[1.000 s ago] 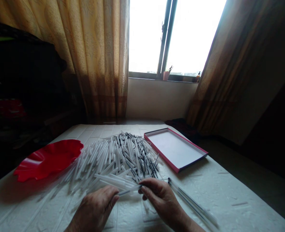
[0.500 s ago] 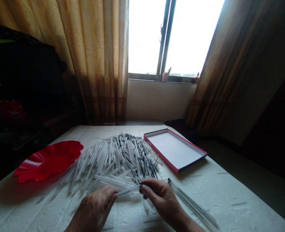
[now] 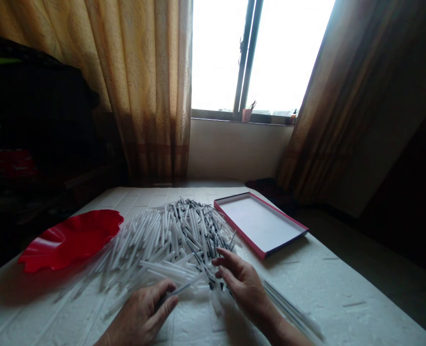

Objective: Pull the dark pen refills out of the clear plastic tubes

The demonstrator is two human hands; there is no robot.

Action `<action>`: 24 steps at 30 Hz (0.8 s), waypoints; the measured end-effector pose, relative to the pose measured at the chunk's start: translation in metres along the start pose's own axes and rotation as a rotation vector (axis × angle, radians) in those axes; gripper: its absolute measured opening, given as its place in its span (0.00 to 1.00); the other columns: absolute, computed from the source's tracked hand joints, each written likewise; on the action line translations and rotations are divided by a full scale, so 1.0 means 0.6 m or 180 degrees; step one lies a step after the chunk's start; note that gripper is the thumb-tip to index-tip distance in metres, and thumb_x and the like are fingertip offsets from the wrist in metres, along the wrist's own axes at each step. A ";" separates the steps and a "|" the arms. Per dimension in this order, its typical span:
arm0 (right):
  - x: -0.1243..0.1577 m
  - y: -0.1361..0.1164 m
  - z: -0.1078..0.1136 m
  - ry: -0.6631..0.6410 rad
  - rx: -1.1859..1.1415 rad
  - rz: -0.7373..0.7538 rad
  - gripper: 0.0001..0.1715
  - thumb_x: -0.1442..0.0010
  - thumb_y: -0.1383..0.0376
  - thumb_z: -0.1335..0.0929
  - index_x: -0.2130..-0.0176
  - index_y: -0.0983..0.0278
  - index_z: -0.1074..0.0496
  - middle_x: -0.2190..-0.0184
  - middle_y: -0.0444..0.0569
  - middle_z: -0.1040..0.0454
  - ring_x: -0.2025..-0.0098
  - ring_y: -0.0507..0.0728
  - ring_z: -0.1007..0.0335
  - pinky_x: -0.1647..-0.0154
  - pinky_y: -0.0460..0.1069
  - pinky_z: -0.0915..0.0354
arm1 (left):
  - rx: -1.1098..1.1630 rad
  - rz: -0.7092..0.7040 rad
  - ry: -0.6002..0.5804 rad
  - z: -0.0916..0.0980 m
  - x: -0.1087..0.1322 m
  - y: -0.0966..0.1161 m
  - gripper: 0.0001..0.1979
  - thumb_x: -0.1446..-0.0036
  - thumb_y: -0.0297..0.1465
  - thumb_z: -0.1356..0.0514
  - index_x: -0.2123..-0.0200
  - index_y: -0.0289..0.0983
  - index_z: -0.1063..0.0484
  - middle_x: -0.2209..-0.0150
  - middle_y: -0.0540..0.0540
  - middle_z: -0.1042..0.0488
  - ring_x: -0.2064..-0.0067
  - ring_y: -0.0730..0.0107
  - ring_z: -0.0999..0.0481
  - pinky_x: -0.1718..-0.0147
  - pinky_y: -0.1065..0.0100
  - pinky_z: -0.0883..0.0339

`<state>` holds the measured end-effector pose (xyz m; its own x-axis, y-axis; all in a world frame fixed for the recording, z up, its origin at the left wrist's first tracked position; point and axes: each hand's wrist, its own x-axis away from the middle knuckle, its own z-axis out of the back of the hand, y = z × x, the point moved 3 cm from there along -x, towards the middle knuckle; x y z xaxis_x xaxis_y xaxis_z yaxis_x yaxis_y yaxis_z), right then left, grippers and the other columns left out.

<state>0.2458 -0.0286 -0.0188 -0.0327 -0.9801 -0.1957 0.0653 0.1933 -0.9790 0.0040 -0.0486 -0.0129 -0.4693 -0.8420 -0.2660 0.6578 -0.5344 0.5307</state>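
Note:
Between the thumb and fingers of my left hand (image 3: 143,305) is a slim translucent plastic tube (image 3: 188,285), its free end pointing up to the right. My right hand (image 3: 247,284) is empty, fingers apart, over the near right side of the pile. Close to its fingertips lie thin dark rods (image 3: 216,244), mixed in with the tubes. The heap of whitish plastic tubes (image 3: 151,233) spreads over the middle of the table. Beside my right forearm lies a small group of long tubes with dark rods inside (image 3: 292,310), partly hidden by the arm.
A red wavy-rimmed bowl (image 3: 70,240) sits at the left of the white table (image 3: 343,283). Right of the pile lies a shallow red-edged box lid (image 3: 267,226). Behind the table are curtains (image 3: 151,86) and a window with a small pink cup (image 3: 246,115) on its sill.
My right hand has let go of the tube's end and moved right and slightly up, its fingers spreading. My left hand still holds the tube, now tilted upward.

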 end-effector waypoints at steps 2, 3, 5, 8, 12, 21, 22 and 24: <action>0.005 -0.004 -0.003 -0.0097 0.0168 0.0048 0.22 0.47 0.54 0.29 0.58 0.66 0.20 0.67 0.55 0.17 0.69 0.58 0.23 0.66 0.52 0.27 | 0.0000 -0.0031 -0.0028 -0.001 0.000 0.002 0.14 0.34 0.39 0.49 0.66 0.41 0.29 0.75 0.54 0.24 0.73 0.72 0.22 0.73 0.76 0.36; 0.008 -0.007 -0.006 -0.0182 0.0282 0.0060 0.20 0.46 0.54 0.30 0.60 0.66 0.19 0.68 0.55 0.18 0.70 0.58 0.23 0.67 0.51 0.28 | 0.0011 -0.0046 -0.0049 0.000 0.000 0.003 0.14 0.33 0.39 0.50 0.66 0.41 0.29 0.75 0.54 0.24 0.73 0.72 0.22 0.73 0.76 0.36; 0.015 -0.013 -0.012 -0.0421 0.0484 0.0034 0.19 0.43 0.55 0.32 0.63 0.66 0.19 0.71 0.54 0.19 0.72 0.57 0.24 0.69 0.50 0.29 | 0.0040 -0.0047 -0.0072 0.001 0.000 0.004 0.14 0.33 0.39 0.50 0.66 0.41 0.29 0.75 0.54 0.25 0.73 0.72 0.22 0.73 0.76 0.36; 0.022 -0.016 -0.020 -0.0686 0.0630 -0.0032 0.19 0.42 0.56 0.32 0.62 0.67 0.19 0.72 0.52 0.20 0.74 0.56 0.26 0.72 0.49 0.32 | 0.0099 -0.0045 -0.0106 0.002 0.000 0.006 0.14 0.33 0.39 0.50 0.66 0.41 0.30 0.75 0.54 0.25 0.73 0.72 0.22 0.72 0.76 0.36; 0.021 -0.012 -0.023 -0.0596 0.0458 -0.0137 0.16 0.44 0.57 0.31 0.64 0.66 0.20 0.74 0.49 0.22 0.76 0.54 0.28 0.73 0.48 0.33 | 0.0072 -0.0078 -0.0199 0.000 0.002 0.011 0.15 0.32 0.40 0.51 0.67 0.41 0.30 0.75 0.54 0.26 0.73 0.72 0.23 0.73 0.76 0.36; 0.013 -0.036 -0.010 -0.0138 -0.0062 -0.0077 0.20 0.46 0.49 0.28 0.72 0.63 0.28 0.78 0.45 0.25 0.80 0.51 0.32 0.78 0.46 0.36 | 0.0049 -0.0286 -0.0051 -0.001 0.002 0.006 0.15 0.31 0.39 0.51 0.66 0.42 0.30 0.75 0.55 0.25 0.74 0.73 0.22 0.73 0.78 0.35; 0.009 -0.038 -0.001 0.0081 -0.0199 -0.0033 0.22 0.46 0.47 0.28 0.71 0.63 0.29 0.79 0.44 0.25 0.82 0.51 0.33 0.79 0.46 0.37 | 0.0043 -0.0336 0.0120 0.002 0.001 0.002 0.14 0.31 0.39 0.51 0.66 0.42 0.30 0.74 0.54 0.23 0.73 0.73 0.21 0.72 0.78 0.33; 0.000 -0.042 0.018 0.0522 -0.0482 0.0049 0.26 0.49 0.44 0.26 0.69 0.63 0.30 0.80 0.44 0.25 0.83 0.50 0.34 0.81 0.45 0.39 | 0.0008 -0.0451 0.0471 0.010 0.000 -0.005 0.11 0.33 0.38 0.48 0.64 0.43 0.28 0.71 0.54 0.20 0.71 0.71 0.19 0.70 0.77 0.31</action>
<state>0.2549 -0.0337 0.0065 -0.1954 -0.9590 -0.2054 -0.0831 0.2249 -0.9708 -0.0015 -0.0467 -0.0100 -0.4654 -0.7601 -0.4535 0.5898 -0.6483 0.4815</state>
